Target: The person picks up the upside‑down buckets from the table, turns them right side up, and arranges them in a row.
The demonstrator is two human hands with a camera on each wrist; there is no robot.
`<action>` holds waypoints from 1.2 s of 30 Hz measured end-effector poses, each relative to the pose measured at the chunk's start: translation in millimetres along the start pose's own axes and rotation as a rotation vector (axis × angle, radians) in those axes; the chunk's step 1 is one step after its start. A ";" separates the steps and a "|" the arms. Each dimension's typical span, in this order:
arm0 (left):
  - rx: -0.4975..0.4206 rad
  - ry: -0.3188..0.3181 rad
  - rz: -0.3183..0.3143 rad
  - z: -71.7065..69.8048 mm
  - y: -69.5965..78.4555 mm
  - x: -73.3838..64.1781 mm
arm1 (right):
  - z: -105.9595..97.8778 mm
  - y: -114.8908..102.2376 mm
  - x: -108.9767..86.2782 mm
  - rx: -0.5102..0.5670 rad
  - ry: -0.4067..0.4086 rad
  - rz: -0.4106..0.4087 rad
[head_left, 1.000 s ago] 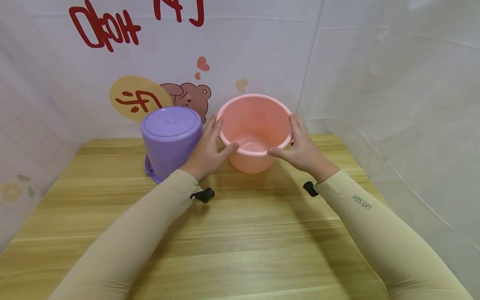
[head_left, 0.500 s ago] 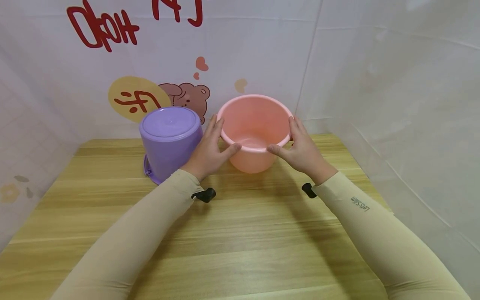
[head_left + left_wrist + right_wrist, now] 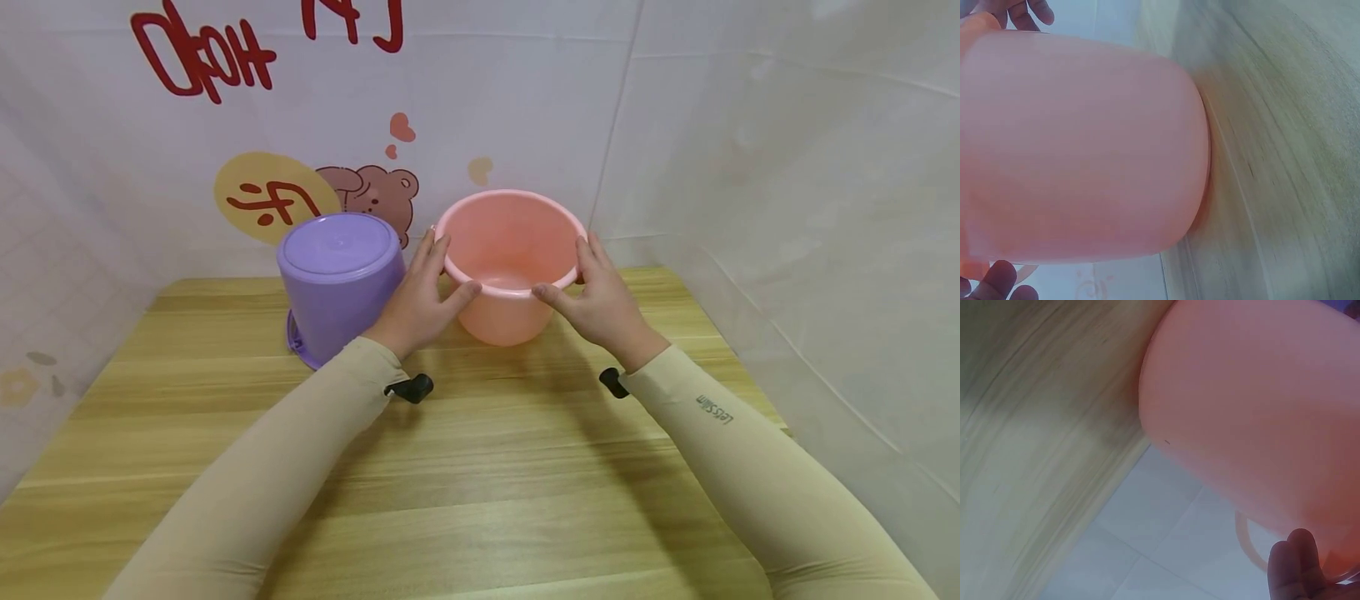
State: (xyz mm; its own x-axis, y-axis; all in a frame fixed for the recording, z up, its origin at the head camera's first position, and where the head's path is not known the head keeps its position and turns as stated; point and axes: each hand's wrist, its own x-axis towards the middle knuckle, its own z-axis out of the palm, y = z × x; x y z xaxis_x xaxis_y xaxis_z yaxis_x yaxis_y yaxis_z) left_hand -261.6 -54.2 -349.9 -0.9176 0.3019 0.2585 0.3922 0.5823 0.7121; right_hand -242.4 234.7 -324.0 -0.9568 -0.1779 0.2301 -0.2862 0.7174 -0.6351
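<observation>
A round, open-topped, pink plastic bucket (image 3: 508, 265) is stood mouth up on the wood-grain tabletop (image 3: 495, 475), its rim held by the left hand (image 3: 422, 307) and right hand (image 3: 609, 308)

The pink bucket (image 3: 510, 265) and purple bucket (image 3: 341, 287) looked like smooth, slightly glossy plastic; the table (image 3: 480, 483) looked like wood, faintly shiny; the sleeves (image 3: 262, 467) were matt cloth.

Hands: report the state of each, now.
Left hand: holding the pink bucket on its left side.
Right hand: holding the pink bucket on the opposite side.
</observation>
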 end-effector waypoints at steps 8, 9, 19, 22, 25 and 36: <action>0.006 -0.003 0.007 -1.1 3.6 0.0 | 1.0 -1.6 -1.6 -0.009 -0.010 0.022; 0.004 -0.003 0.009 -1.3 4.3 -0.1 | 0.9 -1.8 -1.4 -0.009 -0.012 0.025; 0.003 -0.005 -0.002 -1.1 4.5 1.5 | -0.4 -2.2 -0.5 -0.017 -0.018 0.031; 0.009 -0.005 -0.007 -0.8 4.6 1.8 | -0.5 -2.8 -1.0 -0.022 -0.016 0.033; 0.014 -0.003 -0.008 -0.4 4.5 2.3 | -0.5 -4.3 -1.8 -0.023 -0.014 0.039; 0.022 0.002 -0.018 -0.4 7.5 2.1 | 0.4 -5.8 -1.1 -0.043 0.002 0.029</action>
State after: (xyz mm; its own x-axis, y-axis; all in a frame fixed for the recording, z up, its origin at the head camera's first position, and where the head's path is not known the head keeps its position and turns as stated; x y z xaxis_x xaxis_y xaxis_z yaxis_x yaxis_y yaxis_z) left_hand -260.7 -49.5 -343.8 -0.9245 0.2899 0.2473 0.3772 0.6041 0.7019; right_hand -239.7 230.5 -320.8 -0.9645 -0.1552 0.2137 -0.2558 0.7504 -0.6095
